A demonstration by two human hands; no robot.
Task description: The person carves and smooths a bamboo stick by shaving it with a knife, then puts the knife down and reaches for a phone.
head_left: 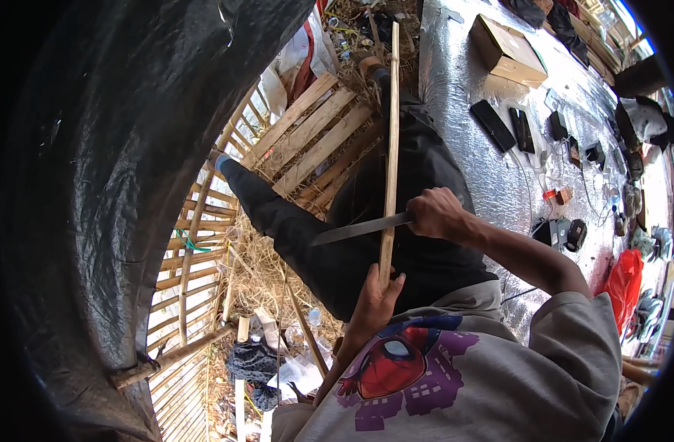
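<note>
A long, pale bamboo strip (393, 125) runs away from me between my legs, standing out lengthwise over my dark trousers. Its near end is gripped by my left hand (377, 300), thumb along one side. In my right hand (441, 215), fingers are wrapped round the handle of a long knife (355, 230), and the handle is mostly hidden by them. The grey blade points left and crosses the strip a little beyond my left hand. Whether its edge bites into the bamboo I cannot tell.
To the right lies a silver foil sheet (454, 140) bearing an open cardboard box (510, 55), black cases (493, 125) and small devices with cables. A red plastic bag (622, 283) is beyond my right elbow. Leftward are a slatted wooden panel (307, 136), bamboo railing (193, 243) and black tarp (123, 184).
</note>
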